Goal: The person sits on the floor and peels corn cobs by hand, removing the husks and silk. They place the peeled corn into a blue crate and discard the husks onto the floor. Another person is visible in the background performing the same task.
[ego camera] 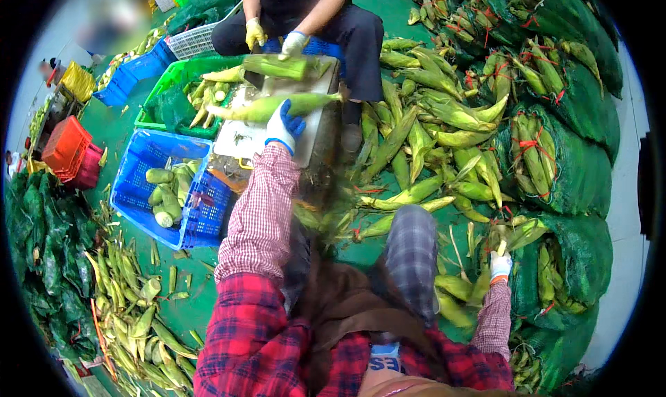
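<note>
My left hand, in a white and blue glove, is at an unhusked ear of corn above a white cutting board; its index finger lies over the husk, but the grip is unclear. Far to the right, my right hand, in a white glove with an orange cuff, is closed around the stem end of another husked-leaf-covered ear, beside a green mesh sack. Across the board, a co-worker's gloved hand rests by a blurred green ear; the other holds a handle above a dark blade.
A green crate with corn and a blue crate with trimmed ears stand left of the board. Unhusked corn is heaped at right before full mesh sacks. Husks litter the floor at lower left. A co-worker sits opposite.
</note>
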Motion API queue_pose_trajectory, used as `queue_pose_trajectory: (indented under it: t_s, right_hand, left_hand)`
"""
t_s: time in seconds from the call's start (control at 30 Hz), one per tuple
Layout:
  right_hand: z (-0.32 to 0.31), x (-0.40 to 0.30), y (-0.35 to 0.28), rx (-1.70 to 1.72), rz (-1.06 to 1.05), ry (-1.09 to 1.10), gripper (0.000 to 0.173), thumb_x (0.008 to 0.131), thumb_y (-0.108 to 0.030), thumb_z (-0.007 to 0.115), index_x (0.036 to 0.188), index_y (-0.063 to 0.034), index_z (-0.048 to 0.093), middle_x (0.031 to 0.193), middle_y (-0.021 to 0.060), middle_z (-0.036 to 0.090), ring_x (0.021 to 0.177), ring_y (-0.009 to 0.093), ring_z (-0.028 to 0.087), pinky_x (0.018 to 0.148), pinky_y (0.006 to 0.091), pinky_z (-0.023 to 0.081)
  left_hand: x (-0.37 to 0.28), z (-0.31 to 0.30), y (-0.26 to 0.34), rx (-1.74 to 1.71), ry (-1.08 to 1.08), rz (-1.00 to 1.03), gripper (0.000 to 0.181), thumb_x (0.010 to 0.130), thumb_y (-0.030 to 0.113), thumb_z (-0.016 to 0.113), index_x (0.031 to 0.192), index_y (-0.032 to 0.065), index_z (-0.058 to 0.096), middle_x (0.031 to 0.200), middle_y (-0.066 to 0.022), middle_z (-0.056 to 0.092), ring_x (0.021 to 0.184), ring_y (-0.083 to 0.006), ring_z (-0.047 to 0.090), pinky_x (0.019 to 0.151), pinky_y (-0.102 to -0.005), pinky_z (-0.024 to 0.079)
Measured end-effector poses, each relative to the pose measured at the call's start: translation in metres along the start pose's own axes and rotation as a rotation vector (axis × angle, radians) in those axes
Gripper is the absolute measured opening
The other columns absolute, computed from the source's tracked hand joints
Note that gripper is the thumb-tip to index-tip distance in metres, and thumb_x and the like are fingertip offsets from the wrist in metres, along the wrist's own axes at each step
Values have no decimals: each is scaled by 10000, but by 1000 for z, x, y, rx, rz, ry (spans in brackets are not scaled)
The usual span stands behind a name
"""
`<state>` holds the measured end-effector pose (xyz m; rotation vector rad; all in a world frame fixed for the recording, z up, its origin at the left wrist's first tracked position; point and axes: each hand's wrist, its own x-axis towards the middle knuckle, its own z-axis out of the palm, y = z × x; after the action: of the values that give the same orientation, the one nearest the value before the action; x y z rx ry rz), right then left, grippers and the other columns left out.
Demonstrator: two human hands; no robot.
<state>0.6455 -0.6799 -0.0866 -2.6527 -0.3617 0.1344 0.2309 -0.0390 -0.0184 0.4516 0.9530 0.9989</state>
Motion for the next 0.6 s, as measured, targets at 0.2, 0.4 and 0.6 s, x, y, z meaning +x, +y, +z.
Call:
queue_pose_trajectory:
  t_s: [0.2,0.4,0.6]
  right_hand:
    - [2,18,47,380,101,184,185,838,-140,660,940,14,650,726,61,625,558,161,552,518,332,451]
    - [-76,-46,-27,707,-7,147,272,826,-37,626,1087,42,629,849,64,640,664,135,565,594,278,459]
    - [-109,-69,-99,381,-290,50,444,786,-87,720,1192,73,638,992,113,683,881,185,622,802,330,514]
  left_hand:
    - [-17,28,-22,413,-520,302,430,1024,276,519,1401,69,517,1332,-121,582,1087,-285,622,922,-424,522]
    - [-87,83,-47,414,-561,14,294,922,229,701,1172,79,658,1033,-46,660,868,-159,633,733,-304,528]
    - [-121,108,-62,820,-617,109,354,914,251,715,1209,66,658,1059,-54,694,902,-135,639,794,-282,521]
